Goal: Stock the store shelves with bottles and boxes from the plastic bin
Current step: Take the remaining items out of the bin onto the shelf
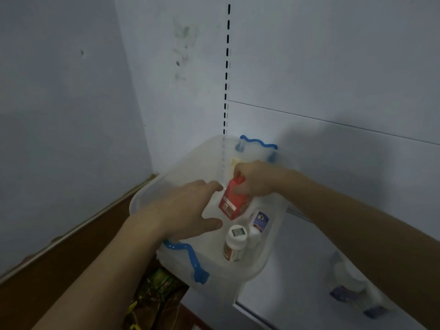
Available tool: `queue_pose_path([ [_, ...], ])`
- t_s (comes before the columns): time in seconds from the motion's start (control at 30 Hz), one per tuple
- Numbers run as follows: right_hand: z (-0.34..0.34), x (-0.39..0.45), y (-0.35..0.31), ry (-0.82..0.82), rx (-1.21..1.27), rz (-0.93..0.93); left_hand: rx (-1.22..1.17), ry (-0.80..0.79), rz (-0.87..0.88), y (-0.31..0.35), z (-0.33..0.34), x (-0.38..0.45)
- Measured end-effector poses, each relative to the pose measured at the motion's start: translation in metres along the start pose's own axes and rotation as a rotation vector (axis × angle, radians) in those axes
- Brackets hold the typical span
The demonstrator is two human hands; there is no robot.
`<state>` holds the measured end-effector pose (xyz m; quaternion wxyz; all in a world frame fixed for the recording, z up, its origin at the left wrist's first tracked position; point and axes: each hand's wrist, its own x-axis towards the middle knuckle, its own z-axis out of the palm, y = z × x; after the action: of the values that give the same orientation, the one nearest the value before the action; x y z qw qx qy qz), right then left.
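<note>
Here, in the head view, a translucent plastic bin (pixel 152 186) with wavy blue handles sits at the left end of a white store shelf (pixel 297 270), pushed against the pale back panel with its slotted upright. The right hand (pixel 256 178) reaches into the far part of the bin and pinches the top of a red rectangular carton (pixel 234 202), fingers curled round its upper edge; the carton stands tilted inside the bin. The left hand (pixel 188 208) hovers over the bin's near-left side, fingers straight and spread, thumb out, holding nothing. Just near of the carton, at the bin's right, stands a white-capped bottle with an orange label (pixel 234 244), and beside it a white bottle with a purple label (pixel 258 222). On the shelf to the near right lie blurred items, too unclear to name.
</note>
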<state>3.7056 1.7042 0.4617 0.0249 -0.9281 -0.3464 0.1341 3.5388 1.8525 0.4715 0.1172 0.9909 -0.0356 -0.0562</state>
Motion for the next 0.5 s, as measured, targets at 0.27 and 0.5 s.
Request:
queue_pose_path([
  [0.27,-0.031,-0.093,-0.004,0.29,1.025,-0.205,-0.354,0.456,0.128,0.005,-0.01,-0.006],
  [0.5,0.01,-0.159,-0.005,0.524,1.478,-0.265,-0.763,0.407,0.231,0.028,-0.035,-0.028],
])
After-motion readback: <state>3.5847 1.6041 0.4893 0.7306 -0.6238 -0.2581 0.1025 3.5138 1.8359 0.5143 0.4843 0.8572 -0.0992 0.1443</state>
